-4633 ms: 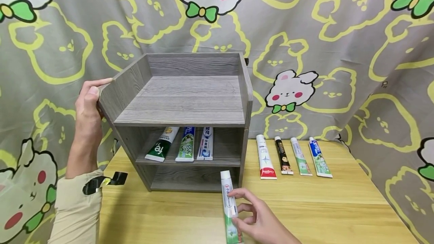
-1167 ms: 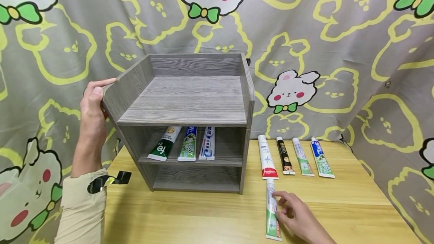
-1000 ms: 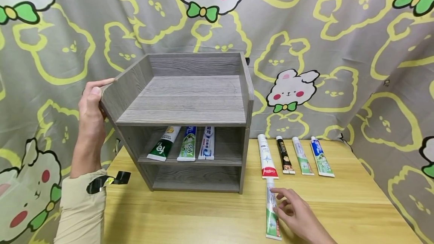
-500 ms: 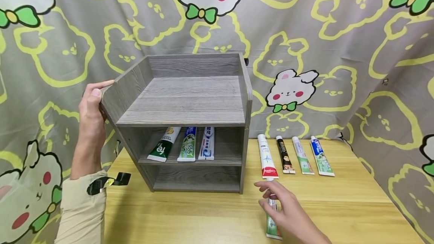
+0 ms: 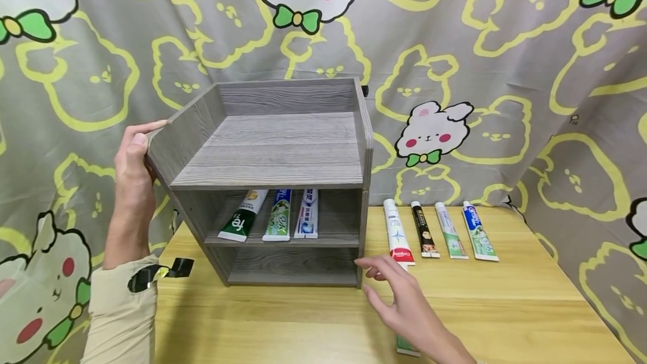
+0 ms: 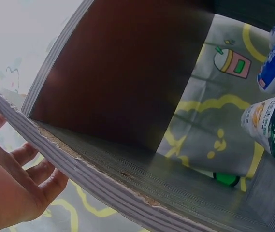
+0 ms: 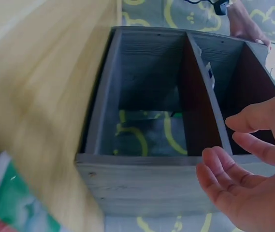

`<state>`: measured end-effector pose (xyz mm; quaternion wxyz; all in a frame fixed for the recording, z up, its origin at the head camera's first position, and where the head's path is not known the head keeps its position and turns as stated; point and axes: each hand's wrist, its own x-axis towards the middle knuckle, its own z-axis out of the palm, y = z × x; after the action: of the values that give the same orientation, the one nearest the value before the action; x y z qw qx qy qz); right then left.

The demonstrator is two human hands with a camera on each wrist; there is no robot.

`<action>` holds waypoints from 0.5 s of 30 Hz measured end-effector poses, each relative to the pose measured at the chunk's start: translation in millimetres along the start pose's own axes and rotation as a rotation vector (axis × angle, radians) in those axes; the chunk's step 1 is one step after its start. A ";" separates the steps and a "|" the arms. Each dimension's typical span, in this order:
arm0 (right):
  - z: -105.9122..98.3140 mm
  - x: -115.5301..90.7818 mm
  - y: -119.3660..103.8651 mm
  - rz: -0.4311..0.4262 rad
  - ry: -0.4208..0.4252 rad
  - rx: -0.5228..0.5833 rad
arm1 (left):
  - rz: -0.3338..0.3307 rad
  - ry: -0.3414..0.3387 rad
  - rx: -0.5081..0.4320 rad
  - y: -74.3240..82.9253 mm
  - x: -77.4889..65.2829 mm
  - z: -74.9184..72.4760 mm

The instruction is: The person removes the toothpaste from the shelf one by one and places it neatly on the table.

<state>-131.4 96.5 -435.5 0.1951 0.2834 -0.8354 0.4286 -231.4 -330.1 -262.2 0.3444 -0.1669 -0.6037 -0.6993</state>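
My left hand (image 5: 133, 167) grips the upper left side panel of a grey wooden shelf unit (image 5: 273, 148). In the left wrist view its fingers (image 6: 28, 171) curl behind the panel edge. Slightly bent and holding nothing, my right hand (image 5: 401, 296) hovers by the unit's lower right front corner. Beneath it lies a white-and-green toothpaste tube (image 5: 406, 347), mostly hidden by the hand. The middle shelf bears a dark green and white tube (image 5: 244, 217), a blue-and-green tube (image 5: 278, 219) and a white-and-blue tube (image 5: 307, 215).
Right of the unit, a row on the wooden table (image 5: 525, 296) holds a white-and-red Colgate tube (image 5: 396, 232), a black tube (image 5: 424, 231), a slim white-and-green tube (image 5: 451, 232) and a blue-and-green tube (image 5: 479, 233). A patterned curtain (image 5: 505, 72) hangs behind.
The right hand has carried the white-and-green toothpaste tube rightward to just below the Colgate tube, let go, then moved left and up towards the shelf unit. The left hand keeps its grip.
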 end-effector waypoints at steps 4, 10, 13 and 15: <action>8.0 9.9 -9.3 -0.061 0.025 -0.020 | 0.000 -0.009 0.003 -0.8 -0.4 -1.4; 19.3 27.9 -23.1 -0.138 0.046 -0.057 | 0.005 -0.021 0.001 -1.0 -0.2 -2.8; 23.3 38.3 -28.3 -0.159 0.074 -0.056 | 0.002 -0.014 -0.011 -0.5 0.5 -2.5; 26.3 45.2 -31.0 -0.169 0.097 -0.051 | 0.000 -0.016 -0.016 -0.4 0.9 -2.1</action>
<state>-148.2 46.2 -405.7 0.2778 0.3266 -0.8089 0.4023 -232.0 -332.3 -262.4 0.3381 -0.1751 -0.6009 -0.7028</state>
